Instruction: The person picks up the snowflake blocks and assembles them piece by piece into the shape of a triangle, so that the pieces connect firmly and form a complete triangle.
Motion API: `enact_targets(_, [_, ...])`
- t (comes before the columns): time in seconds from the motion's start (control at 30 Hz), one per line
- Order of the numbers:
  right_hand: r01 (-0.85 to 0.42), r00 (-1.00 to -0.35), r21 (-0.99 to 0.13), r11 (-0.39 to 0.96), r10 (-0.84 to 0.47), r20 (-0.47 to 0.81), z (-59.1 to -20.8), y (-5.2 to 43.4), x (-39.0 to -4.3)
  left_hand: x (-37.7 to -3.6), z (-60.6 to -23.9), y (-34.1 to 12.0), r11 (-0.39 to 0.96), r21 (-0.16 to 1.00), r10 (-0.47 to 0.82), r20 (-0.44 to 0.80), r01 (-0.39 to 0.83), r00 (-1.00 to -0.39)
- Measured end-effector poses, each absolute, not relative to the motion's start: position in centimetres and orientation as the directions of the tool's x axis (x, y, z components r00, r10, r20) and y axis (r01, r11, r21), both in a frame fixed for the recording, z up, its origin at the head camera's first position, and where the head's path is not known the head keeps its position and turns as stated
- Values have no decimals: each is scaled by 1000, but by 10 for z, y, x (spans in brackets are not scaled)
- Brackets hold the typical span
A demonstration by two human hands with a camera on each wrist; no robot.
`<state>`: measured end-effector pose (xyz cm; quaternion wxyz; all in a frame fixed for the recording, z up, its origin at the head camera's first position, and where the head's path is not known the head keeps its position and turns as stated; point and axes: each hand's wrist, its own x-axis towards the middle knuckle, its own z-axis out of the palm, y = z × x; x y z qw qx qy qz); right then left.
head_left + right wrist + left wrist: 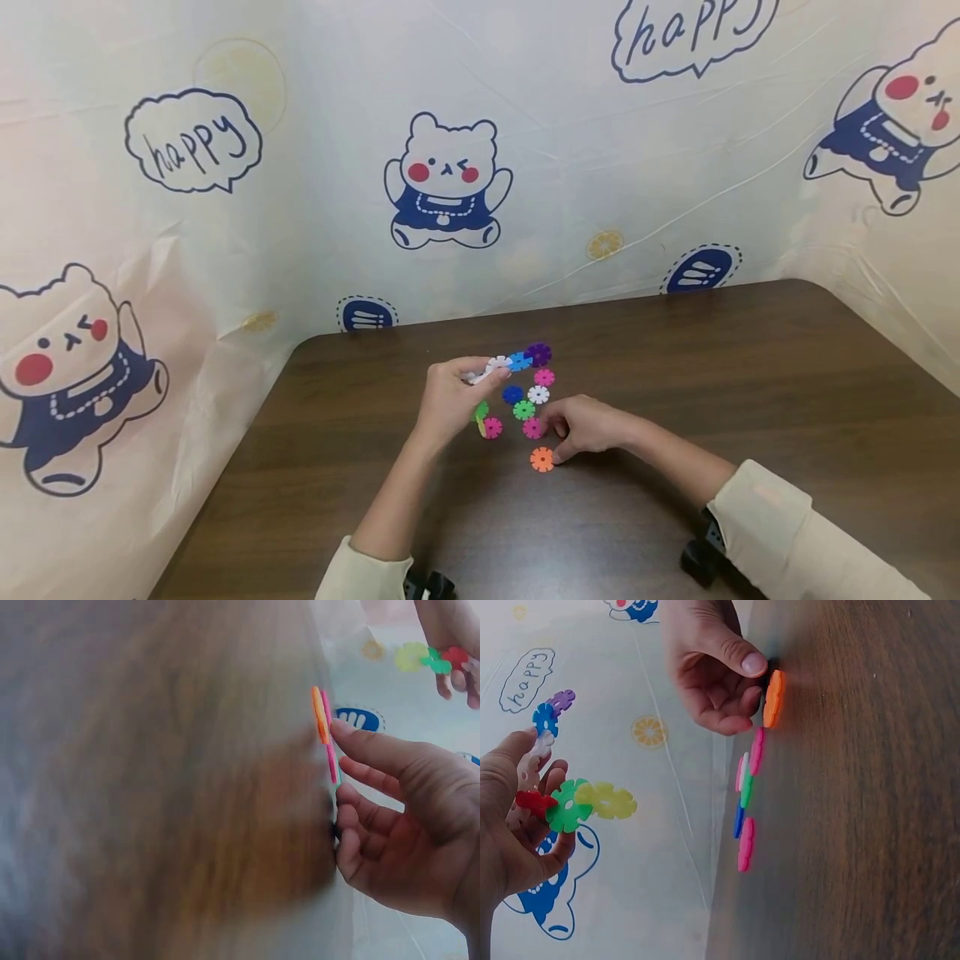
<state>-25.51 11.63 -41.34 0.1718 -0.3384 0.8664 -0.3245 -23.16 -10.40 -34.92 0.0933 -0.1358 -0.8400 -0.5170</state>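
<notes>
Two things are in your hands' reach: a linked chain of snowflake discs (570,802) and a loose orange disc (542,459). Your left hand (447,404) holds the chain lifted off the wooden table (750,400), fingers curled round its white pieces, with green, yellow and red discs hanging below and blue and purple ones at the far end. Your right hand (588,425) rests just beyond the orange disc, thumb tip touching its edge and fingers loosely bent; it grips nothing yet. Past the orange disc lie pink, green, blue and white discs (528,400), close together. I judge the orange disc may skid flat along the table if your thumb only pushes it, and the dangling chain could unclip.
</notes>
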Motion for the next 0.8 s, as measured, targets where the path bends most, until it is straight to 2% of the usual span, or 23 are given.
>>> enact_targets(0.4, [-544,-683,-643,539,-730,-34,-416,111,-251,-232,-350,-106,429,849,118,286,309,-951])
enact_targets(0.67, [-406,-762,-725,557,-644,-68,-415,118,-256,-232,-350,-107,436,847,108,287,305,-952])
enact_targets(0.8, [-295,-790,-810,506,-606,-91,-413,126,-260,-231,-351,-107,443,847,106,277,295,-955])
